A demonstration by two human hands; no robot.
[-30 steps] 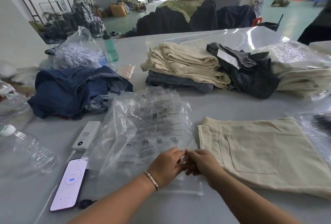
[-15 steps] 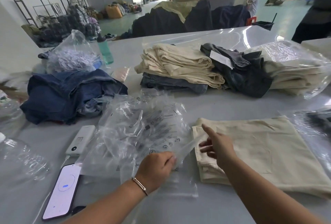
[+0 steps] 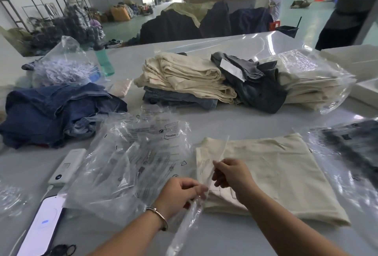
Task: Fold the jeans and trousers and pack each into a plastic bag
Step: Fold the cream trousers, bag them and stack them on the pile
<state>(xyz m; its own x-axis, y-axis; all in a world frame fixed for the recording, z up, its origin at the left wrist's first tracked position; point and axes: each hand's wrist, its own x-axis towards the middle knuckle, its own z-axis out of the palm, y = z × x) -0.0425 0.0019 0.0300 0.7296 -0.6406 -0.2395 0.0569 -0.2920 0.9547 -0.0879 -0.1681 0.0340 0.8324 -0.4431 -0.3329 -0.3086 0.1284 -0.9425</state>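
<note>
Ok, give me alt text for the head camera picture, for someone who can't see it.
Two hands, the left hand and right hand, pinch the edge of a clear plastic bag beside folded cream trousers on a grey table. Behind lie crumpled blue jeans and a stack of folded trousers.

Two forearms reach in from the lower edge, both bare — no sleeve shows on either one. The left hand point(image 3: 180, 191) has a thin metal bangle point(image 3: 158, 214) at the wrist, a slim silver-toned band with a darker edge, sitting snug just below the hand. The right hand point(image 3: 231, 173) wears nothing — no ring, watch or band shows on it. No gloves are on either hand, and the fingernails look short and plain.
</note>
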